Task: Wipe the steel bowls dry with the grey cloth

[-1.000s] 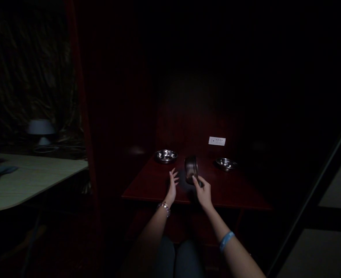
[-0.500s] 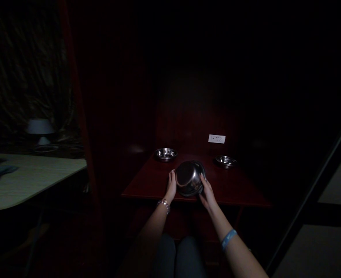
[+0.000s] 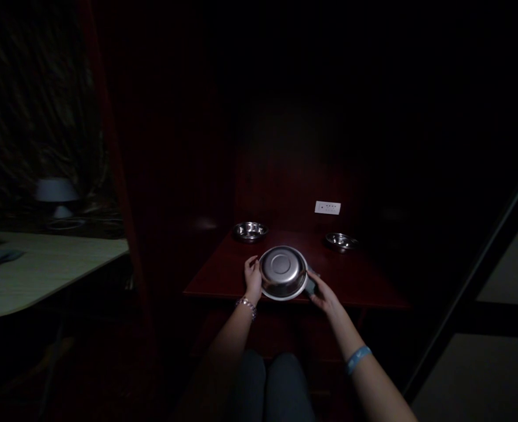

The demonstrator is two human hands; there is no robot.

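Observation:
A shiny metal bowl [image 3: 282, 271] is held tilted over the front of the dark red desk [image 3: 224, 275], its round base facing me. My left hand [image 3: 253, 278] grips the rim at the left, a beaded bracelet on its wrist. At the right edge my right hand [image 3: 324, 293] is closed on the rim, with a blue band on the forearm. A grey-green patch that looks like cloth [image 3: 310, 285] shows between the right fingers and the bowl. The bowl's inside is turned away from view.
Two more metal bowls stand upright farther back, one bowl [image 3: 251, 232] at the left and another bowl [image 3: 340, 242] at the right. A white socket panel [image 3: 327, 207] is on the back wall. Left, a pale table [image 3: 65, 258] and a lamp [image 3: 57, 190] are visible past the dark red partition.
The bowl has turned so that its base faces me more squarely. My left hand has moved slightly left, and my right hand slightly right and down along the rim.

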